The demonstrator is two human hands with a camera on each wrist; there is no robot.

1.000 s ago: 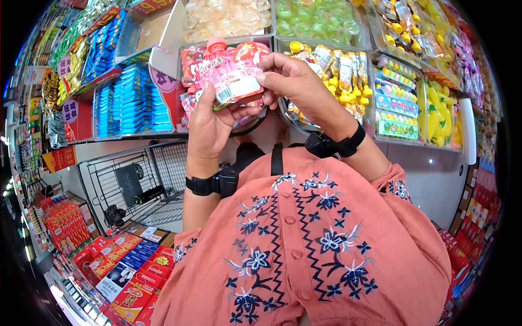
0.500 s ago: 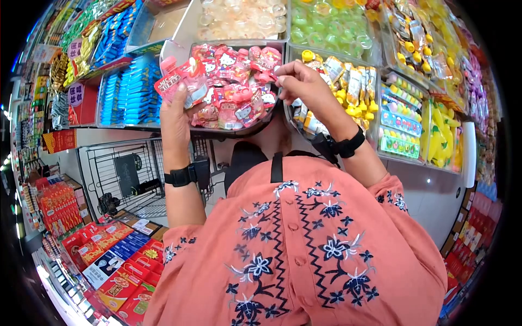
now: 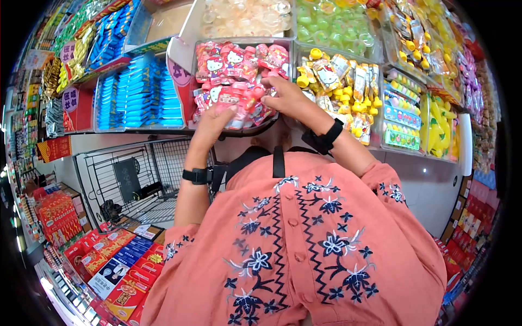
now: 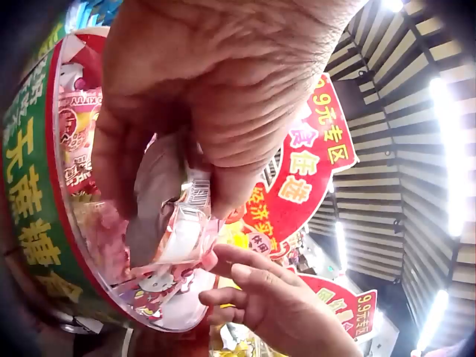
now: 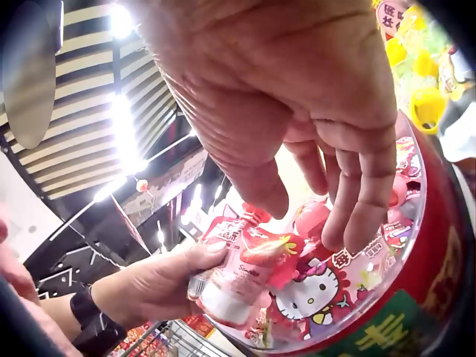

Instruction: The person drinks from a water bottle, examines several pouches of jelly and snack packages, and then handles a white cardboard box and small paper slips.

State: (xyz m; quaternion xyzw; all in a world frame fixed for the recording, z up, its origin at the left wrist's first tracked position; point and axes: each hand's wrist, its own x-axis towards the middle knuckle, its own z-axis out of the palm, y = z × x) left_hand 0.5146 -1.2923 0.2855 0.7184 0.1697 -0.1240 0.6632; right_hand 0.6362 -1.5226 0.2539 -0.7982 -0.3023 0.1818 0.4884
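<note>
We see a pink pouch (image 5: 242,277) with a cap at its top, held above a bin (image 5: 440,216) of similar packs. Our left hand (image 3: 212,127) grips it, thumb on the front and fingers behind. Taking the pouch as the centre of a clock in the head view, that hand comes in from between seven and eight o'clock.

At three o'clock, our right hand (image 3: 293,102) reaches in close to the cap, its thumb and fingers apart and loosely bent; we cannot tell whether a fingertip touches the pouch. Each wrist wears a black strap (image 3: 198,175).

Around the pouch lie the pink packs (image 3: 234,57), some printed with a white cat face and bow. Beyond our right hand, also at three, are packets with yellow caps (image 3: 353,103). Pale cups (image 3: 247,19) fill a container at twelve, and green cups (image 3: 337,27) one near two. Blue packets (image 3: 136,95) stand stacked at nine.

At eight o'clock we find a wire shopping cart (image 3: 129,176), and at seven, red boxes (image 3: 128,290). Our coral shirt (image 3: 296,233), embroidered with dark flowers, spreads at five.
</note>
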